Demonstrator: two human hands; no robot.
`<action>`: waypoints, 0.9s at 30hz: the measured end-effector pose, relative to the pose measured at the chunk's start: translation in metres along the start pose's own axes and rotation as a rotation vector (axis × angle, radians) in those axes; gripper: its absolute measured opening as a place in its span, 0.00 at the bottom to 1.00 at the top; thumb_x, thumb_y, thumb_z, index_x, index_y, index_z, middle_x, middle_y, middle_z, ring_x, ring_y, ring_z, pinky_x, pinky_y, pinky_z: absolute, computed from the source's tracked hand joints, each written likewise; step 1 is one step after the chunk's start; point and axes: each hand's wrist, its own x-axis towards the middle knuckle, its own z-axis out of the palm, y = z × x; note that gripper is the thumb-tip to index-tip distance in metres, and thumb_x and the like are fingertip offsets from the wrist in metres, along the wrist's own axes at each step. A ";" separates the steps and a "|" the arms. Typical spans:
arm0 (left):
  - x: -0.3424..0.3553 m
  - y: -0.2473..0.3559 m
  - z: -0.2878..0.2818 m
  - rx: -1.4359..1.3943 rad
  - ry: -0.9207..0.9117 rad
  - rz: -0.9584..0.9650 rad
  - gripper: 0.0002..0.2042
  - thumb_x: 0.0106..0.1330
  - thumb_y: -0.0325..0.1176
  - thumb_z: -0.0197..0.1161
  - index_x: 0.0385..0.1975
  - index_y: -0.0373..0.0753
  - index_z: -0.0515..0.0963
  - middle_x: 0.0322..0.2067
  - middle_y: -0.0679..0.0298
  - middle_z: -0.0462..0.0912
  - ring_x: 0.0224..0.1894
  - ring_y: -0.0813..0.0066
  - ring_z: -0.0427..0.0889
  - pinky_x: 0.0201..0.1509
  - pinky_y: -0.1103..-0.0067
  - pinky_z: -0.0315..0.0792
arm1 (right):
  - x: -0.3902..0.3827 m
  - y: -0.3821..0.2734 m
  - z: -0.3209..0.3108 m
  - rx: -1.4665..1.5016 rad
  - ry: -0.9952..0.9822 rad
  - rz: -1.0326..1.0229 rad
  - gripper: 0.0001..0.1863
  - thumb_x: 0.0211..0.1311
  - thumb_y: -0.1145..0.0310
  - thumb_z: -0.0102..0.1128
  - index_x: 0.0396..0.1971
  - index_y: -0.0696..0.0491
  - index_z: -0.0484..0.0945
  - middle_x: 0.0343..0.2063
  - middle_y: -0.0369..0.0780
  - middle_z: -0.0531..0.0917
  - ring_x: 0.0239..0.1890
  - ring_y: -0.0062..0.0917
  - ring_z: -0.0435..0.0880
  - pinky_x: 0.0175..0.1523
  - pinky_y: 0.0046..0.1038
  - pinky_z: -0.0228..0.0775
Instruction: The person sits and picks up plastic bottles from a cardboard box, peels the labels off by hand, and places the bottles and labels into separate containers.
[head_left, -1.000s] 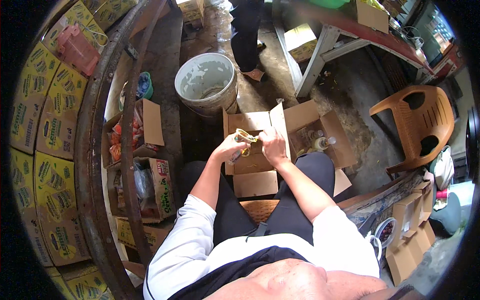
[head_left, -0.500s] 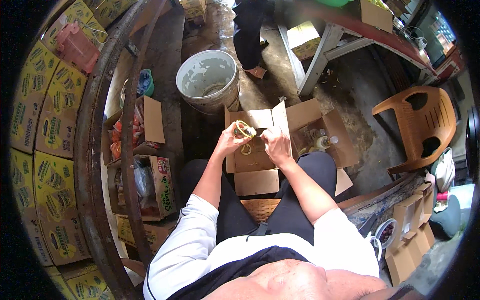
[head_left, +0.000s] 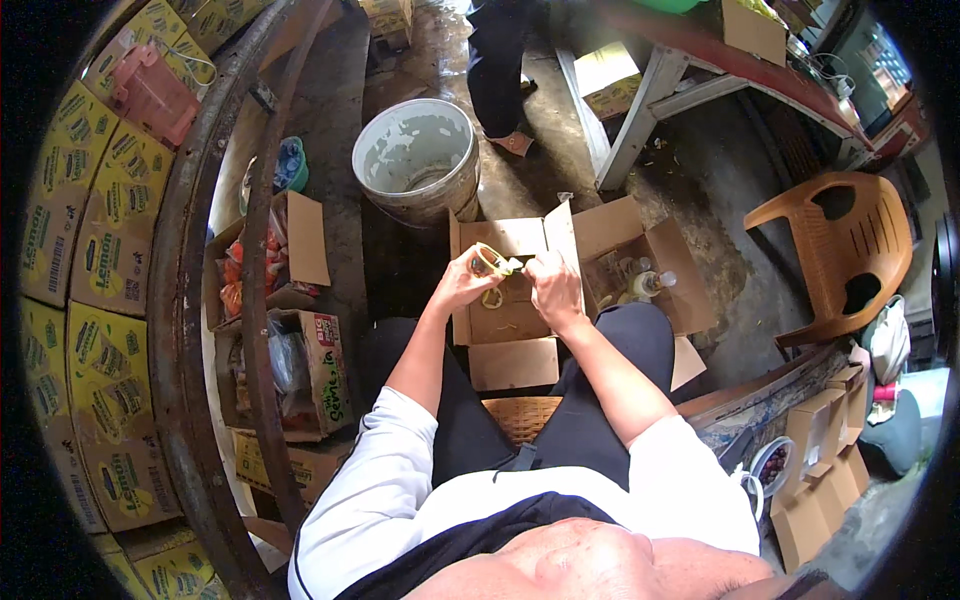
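My left hand point(head_left: 464, 280) is closed around a small object with a yellow-green ring-shaped rim point(head_left: 484, 250) and a pale middle; its kind is too small to make out. My right hand point(head_left: 554, 286) pinches at the object's right side, where a bright green bit shows, and its fingertips hide what they grip. Both hands are over an open cardboard box point(head_left: 512, 366) between my knees. Inside that box lies another yellowish loop point(head_left: 492, 299). To the right, a second open box point(head_left: 683, 272) holds clear, bottle-like pieces point(head_left: 650, 284).
A large whitish bucket point(head_left: 418, 155) stands beyond the boxes, beside a person's dark-trousered leg point(head_left: 497, 75). Rusty metal bars point(head_left: 262, 330) run along my left, with stacked yellow cartons point(head_left: 110, 410) behind. A brown plastic chair point(head_left: 845, 250) is at the right.
The ringed object has turned slightly in my left hand, so its rim looks narrower. My right fingers stay close against its side, with barely any shift.
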 end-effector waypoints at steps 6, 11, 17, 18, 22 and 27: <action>-0.003 -0.005 0.001 -0.307 -0.154 -0.106 0.13 0.57 0.33 0.70 0.38 0.38 0.76 0.28 0.70 0.79 0.28 0.86 0.73 0.32 0.82 0.70 | -0.002 -0.005 0.009 -0.212 0.057 -0.156 0.06 0.51 0.72 0.55 0.30 0.51 0.78 0.32 0.37 0.78 0.40 0.30 0.77 0.41 0.30 0.71; -0.006 0.004 0.002 -0.215 -0.189 -0.198 0.15 0.57 0.37 0.66 0.41 0.36 0.76 0.34 0.68 0.80 0.37 0.81 0.76 0.42 0.80 0.71 | -0.005 0.001 0.006 -0.109 -0.005 -0.077 0.07 0.50 0.72 0.55 0.31 0.51 0.78 0.35 0.37 0.79 0.42 0.29 0.78 0.42 0.30 0.71; -0.007 -0.002 0.003 -0.370 -0.252 -0.216 0.18 0.58 0.33 0.67 0.47 0.36 0.73 0.37 0.67 0.79 0.39 0.81 0.75 0.43 0.82 0.71 | -0.007 0.004 0.009 0.017 -0.128 0.149 0.11 0.49 0.75 0.57 0.35 0.50 0.80 0.35 0.40 0.83 0.38 0.35 0.82 0.41 0.34 0.74; -0.006 0.001 0.006 -0.459 -0.238 -0.207 0.20 0.58 0.31 0.67 0.50 0.36 0.71 0.38 0.67 0.78 0.39 0.81 0.76 0.42 0.83 0.71 | -0.006 0.011 0.008 0.013 -0.125 0.153 0.11 0.49 0.75 0.57 0.35 0.50 0.80 0.35 0.40 0.83 0.38 0.35 0.82 0.41 0.34 0.74; -0.004 -0.008 0.002 -0.305 -0.198 -0.023 0.22 0.57 0.29 0.69 0.51 0.36 0.70 0.36 0.66 0.78 0.39 0.81 0.76 0.44 0.81 0.71 | -0.001 0.006 -0.002 0.430 -0.149 0.434 0.09 0.48 0.77 0.55 0.30 0.52 0.82 0.24 0.41 0.84 0.30 0.37 0.84 0.38 0.36 0.76; -0.004 0.004 0.001 -0.254 -0.139 -0.035 0.20 0.59 0.32 0.67 0.50 0.38 0.70 0.37 0.66 0.79 0.40 0.82 0.76 0.44 0.81 0.72 | -0.004 0.018 0.001 0.213 -0.097 0.216 0.07 0.50 0.76 0.58 0.29 0.51 0.81 0.31 0.41 0.83 0.36 0.36 0.82 0.40 0.36 0.74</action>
